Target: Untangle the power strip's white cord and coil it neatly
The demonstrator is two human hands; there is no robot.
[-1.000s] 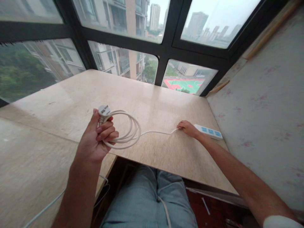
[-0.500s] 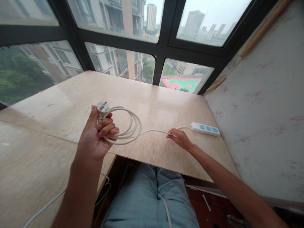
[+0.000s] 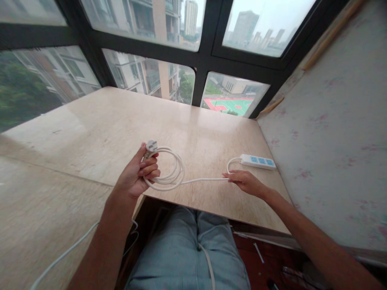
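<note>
My left hand (image 3: 136, 177) is closed round a coil of white power cord (image 3: 169, 171), with the plug (image 3: 150, 146) sticking up above my thumb. From the coil the cord runs right across the beige stone counter (image 3: 105, 125) to my right hand (image 3: 246, 181), which pinches it. Beyond that hand the cord loops back to a white power strip (image 3: 256, 161) with blue sockets, lying near the right wall.
Large dark-framed windows (image 3: 208, 56) enclose the counter at the back. A pale patterned wall (image 3: 332, 133) stands on the right. Another white cable (image 3: 63, 255) trails over the near left counter. My knees in light jeans (image 3: 187, 257) sit under the counter edge.
My right hand slid back along the cord away from the power strip, towards me. My left hand with the coil moved right and lower. The strip stayed put.
</note>
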